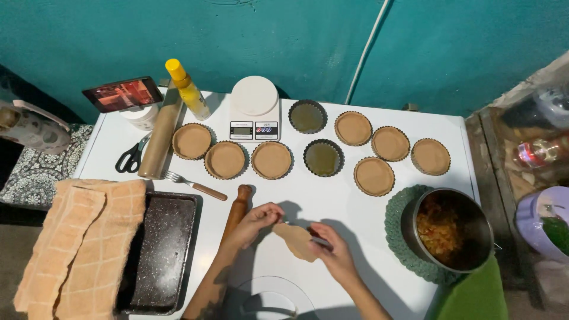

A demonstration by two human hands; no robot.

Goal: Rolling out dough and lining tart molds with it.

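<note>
The left hand (256,220) is pinching the upper edge of a thin, pale brown dough disc (296,240), which is lying on the white table (332,201) just below the row of tart tins; the right hand (335,253) is gripping the disc's lower right side, its grip clenched around the dough and what looks like a slim metal tool, though I cannot tell what the tool is.

The dough is looking thin and floppy; a pull from one side alone is likely to be stretching or tearing it, and a tear would be spoiling the round shape. Two dark empty tins (307,116) (323,157) are sitting among the lined tins (271,160); a careless lift could be dragging the disc across a finished shell and denting it. The wooden rolling pin (236,210) is lying just beside the left wrist, so a backward elbow move is risking a knock that sends it rolling; the pot of filling (453,231) is standing near the right forearm, and a sweep that way could be tipping or smearing it.
</note>
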